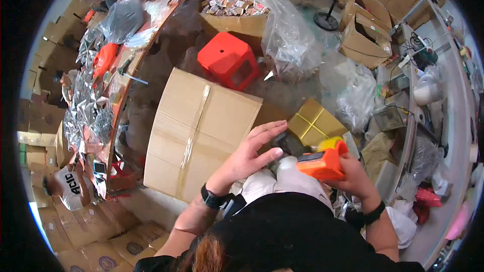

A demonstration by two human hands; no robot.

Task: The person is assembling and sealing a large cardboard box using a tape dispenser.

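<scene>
My right hand point(356, 175) is closed around an orange tape dispenser point(322, 165), which has a yellow part at its far end and a dark strip along one side. It is held above my right thigh. My left hand point(254, 151) is open, fingers stretched toward the right and holding nothing. Just beyond its fingertips is a dark object point(291, 143), partly hidden and hard to make out. Left of that hand stands a large closed cardboard box point(176, 121) with clear tape along its seam. A smaller brown box point(308, 117) bound with crossed yellow straps lies ahead of the dispenser.
A red plastic stool point(222, 55) stands beyond the large box. Behind it, an open carton point(234, 22) is full of small packets. Clear plastic sheeting point(348, 88) covers floor on the right, beside a cluttered shelf point(403, 136). Two people sit by a long littered table point(138, 65) at left.
</scene>
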